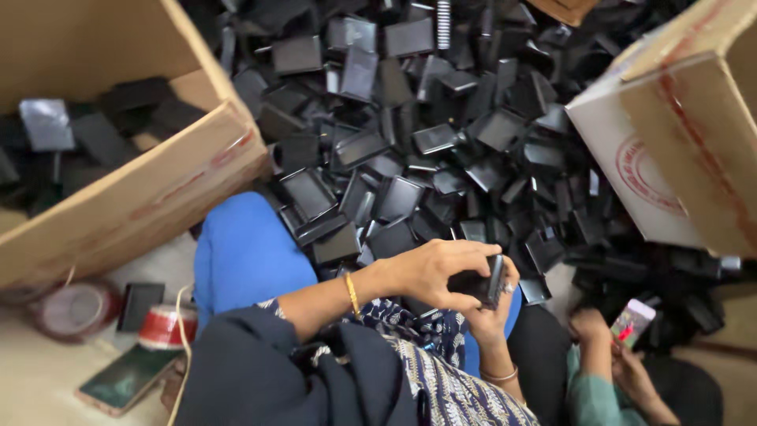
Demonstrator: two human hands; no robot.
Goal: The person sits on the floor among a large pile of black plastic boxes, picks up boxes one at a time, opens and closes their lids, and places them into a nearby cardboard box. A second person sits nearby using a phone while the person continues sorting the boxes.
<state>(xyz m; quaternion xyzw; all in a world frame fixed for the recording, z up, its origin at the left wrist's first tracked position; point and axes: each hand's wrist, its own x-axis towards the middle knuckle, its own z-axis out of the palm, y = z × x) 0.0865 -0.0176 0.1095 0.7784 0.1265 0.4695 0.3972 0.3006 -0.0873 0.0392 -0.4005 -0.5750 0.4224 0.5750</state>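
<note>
1. We see a great heap of small flat black plastic cases (441,150) covering the floor across the middle of the view, packed from the top edge down to our lap; it leaves no bare floor between the two boxes.
2. At the left, an open brown cardboard box (150,197) lies tilted, with a few of the same black cases inside; its lower edge runs close beside our knee in blue cloth (244,252).
3. At the right, a second cardboard box with a white face and a red round stamp (670,134) leans over the heap, closing that side.
4. The only open floor is the pale strip at the lower left, where a phone with a dark screen (126,379) lies beside two rolls of red-printed tape (75,309).
5. At the lower right another person's hands hold a small lit phone (632,322), near our right hand.
6. Our left hand (430,272) reaches across from the left, fingers curled over and pinching the top of one small black plastic case (482,282).
7. Our right hand (493,312) comes up from below, fingers wrapped round the same case's lower side.
8. That case sits between both hands, just above our lap, at the heap's near edge.
</note>
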